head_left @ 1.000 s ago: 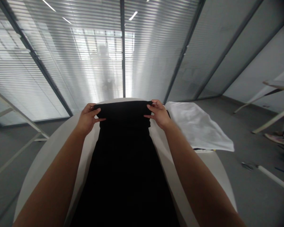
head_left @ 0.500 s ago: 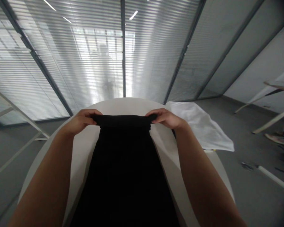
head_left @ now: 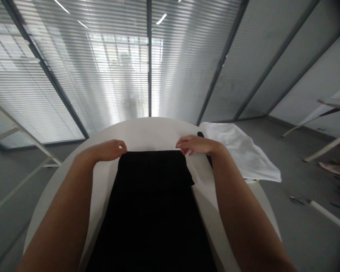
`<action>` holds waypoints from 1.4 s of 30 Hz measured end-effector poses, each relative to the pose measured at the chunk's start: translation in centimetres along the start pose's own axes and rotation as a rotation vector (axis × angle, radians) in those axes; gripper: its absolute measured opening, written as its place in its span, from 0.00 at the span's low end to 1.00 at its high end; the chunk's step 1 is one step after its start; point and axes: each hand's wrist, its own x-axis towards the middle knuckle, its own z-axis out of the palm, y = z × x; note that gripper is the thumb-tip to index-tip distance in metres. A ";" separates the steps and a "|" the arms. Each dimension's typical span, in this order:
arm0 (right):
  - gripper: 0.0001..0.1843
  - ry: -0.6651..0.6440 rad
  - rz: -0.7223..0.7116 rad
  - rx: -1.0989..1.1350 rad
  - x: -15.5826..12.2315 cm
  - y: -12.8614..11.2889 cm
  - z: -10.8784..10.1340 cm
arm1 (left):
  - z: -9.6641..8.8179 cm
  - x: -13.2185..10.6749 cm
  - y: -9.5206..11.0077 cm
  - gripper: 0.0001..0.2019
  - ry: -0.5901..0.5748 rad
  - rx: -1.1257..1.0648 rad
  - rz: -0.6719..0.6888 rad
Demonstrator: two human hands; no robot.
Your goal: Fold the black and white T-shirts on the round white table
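Observation:
A long black cloth [head_left: 155,211] runs up the middle of the round white table, its far end folded back toward me in a wide flap. My left hand [head_left: 110,150] is at the far left corner of the fold, thumb and finger closed in a pinch at the cloth's edge. Over the far right corner is my right hand [head_left: 197,144], its fingers bent but apart, fingertips just at the folded edge. The flap's right corner sticks out a little beyond the cloth below it.
A white cloth [head_left: 238,151] hangs over the right rim of the white table [head_left: 147,130], with a dark strip [head_left: 200,134] beside it. Metal frame legs [head_left: 22,130] stand at left. Scissors [head_left: 297,201] lie at lower right. Glass panels with blinds [head_left: 175,75] rise behind.
The folded end has come down flat toward me and now forms a wider flap. My right fingers have loosened from its corner; both hands have moved slightly nearer to me.

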 end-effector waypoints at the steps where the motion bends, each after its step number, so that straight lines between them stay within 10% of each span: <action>1: 0.15 0.084 0.026 -0.105 0.7 0.0 0.3 | 0.6 0.5 0.2 0.20 0.031 0.053 -0.009; 11: 0.38 0.270 0.105 -0.556 6.4 1.9 6.4 | 6.8 3.6 5.0 0.34 0.134 0.239 -0.145; 22: 0.11 0.449 0.027 -0.380 7.0 4.8 4.0 | 7.7 5.2 2.1 0.34 0.180 0.221 -0.107; 33: 0.29 -0.064 0.199 -0.080 1.6 2.8 0.7 | 6.4 5.1 0.4 0.36 0.136 0.140 -0.123; 42: 0.22 -0.059 0.116 0.006 2.4 3.8 1.5 | 6.4 5.1 0.2 0.35 0.108 0.144 -0.123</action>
